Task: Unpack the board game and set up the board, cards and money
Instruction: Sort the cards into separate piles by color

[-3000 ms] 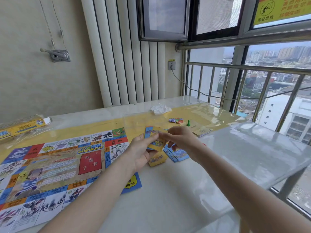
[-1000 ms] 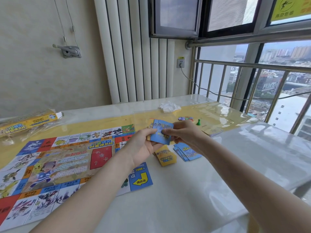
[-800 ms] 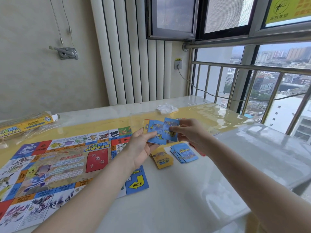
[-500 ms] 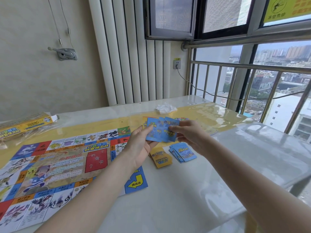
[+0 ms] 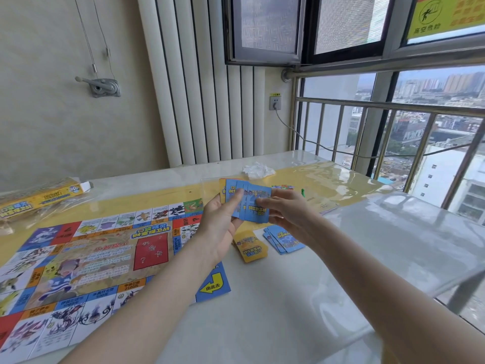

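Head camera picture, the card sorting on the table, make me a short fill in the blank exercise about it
1. The left hand and right hand together hold a fan of cards whose backs are mostly ____ in colour.
2. The pile on the table nearest the game board is ____ in colour.
3. The arrow on the board's blue corner square is ____ in colour.
4. The crumpled wrapper lies ____ the hands, toward the wall.

Missing words: blue; yellow; yellow; beyond
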Demonstrator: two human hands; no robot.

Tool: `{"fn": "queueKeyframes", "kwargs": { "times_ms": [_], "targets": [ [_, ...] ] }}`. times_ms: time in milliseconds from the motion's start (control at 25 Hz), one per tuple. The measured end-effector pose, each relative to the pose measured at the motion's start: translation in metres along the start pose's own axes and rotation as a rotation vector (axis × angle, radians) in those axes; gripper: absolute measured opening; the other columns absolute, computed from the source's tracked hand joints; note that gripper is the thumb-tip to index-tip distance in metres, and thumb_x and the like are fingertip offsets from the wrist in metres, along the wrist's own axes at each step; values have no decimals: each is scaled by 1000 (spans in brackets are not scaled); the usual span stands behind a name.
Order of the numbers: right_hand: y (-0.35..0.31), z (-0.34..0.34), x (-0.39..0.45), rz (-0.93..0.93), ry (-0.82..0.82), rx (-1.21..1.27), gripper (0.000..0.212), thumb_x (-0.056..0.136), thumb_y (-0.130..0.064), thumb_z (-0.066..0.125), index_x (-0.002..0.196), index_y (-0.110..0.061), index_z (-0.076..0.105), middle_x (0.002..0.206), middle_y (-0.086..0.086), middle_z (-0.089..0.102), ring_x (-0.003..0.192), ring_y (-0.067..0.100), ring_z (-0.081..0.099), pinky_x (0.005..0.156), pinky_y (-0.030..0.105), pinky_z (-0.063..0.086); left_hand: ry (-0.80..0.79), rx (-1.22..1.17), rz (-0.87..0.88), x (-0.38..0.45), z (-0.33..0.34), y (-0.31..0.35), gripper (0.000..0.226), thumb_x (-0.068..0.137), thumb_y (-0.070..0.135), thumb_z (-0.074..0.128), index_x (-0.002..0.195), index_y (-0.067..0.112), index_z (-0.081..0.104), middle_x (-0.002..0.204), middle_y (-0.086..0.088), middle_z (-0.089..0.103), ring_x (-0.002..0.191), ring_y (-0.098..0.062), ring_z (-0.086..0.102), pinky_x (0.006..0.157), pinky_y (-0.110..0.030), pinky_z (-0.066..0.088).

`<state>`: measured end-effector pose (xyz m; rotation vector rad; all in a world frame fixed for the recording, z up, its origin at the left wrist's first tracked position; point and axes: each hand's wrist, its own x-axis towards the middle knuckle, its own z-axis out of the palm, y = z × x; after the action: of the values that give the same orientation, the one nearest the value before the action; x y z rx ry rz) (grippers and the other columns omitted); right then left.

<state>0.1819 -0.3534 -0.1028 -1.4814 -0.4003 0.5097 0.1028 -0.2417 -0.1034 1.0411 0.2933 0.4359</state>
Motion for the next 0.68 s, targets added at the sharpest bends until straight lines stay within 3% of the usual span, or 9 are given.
{"fn": "queueKeyframes", "kwargs": {
  "times_ms": [80,160,240,400,560,680],
  "targets": [
    [-1,0,1,10,39,3,20,84,-5,63,102,3,61,94,15,67,84,24,63,88,40,50,-4,-51,-9,-1,0,1,12,94,6,50,86,13,57,72,-1,72,70,-15,68,73,-30,54],
    [-2,0,1,21,59,11,16,84,-5,63,97,1,59,94,16,66,86,26,62,91,42,47,2,-25,11,-1,-1,1,18,92,-1,49,84,13,56,79,-3,70,76,-17,65,75,-31,53],
    [-4,-1,0,26,51,32,15,83,-6,65,94,-4,56,96,16,66,88,26,64,90,42,49,7,16,33,-1,-2,2,20,90,-5,50,84,13,57,85,-5,66,76,-16,64,67,-27,55],
    [-5,3,-4,56,19,68,14,83,-4,64,94,-8,56,89,12,66,74,19,66,61,26,53,28,39,40,-1,-3,1,20,87,-8,53,83,10,59,80,-4,66,62,-11,67,56,-21,56],
    [-9,4,-4,25,116,69,28,82,-1,64,109,-1,55,95,15,66,83,26,65,85,39,51,54,-20,18,1,1,0,7,90,5,55,87,11,58,86,-6,66,77,-17,64,68,-27,55],
    [-33,-28,-3,-39,225,20,36,82,0,62,117,1,53,93,12,64,82,22,64,82,34,53,33,-133,-8,10,-2,3,14,94,14,49,99,3,57,91,-13,67,81,-21,65,78,-32,53]
  ]
}}
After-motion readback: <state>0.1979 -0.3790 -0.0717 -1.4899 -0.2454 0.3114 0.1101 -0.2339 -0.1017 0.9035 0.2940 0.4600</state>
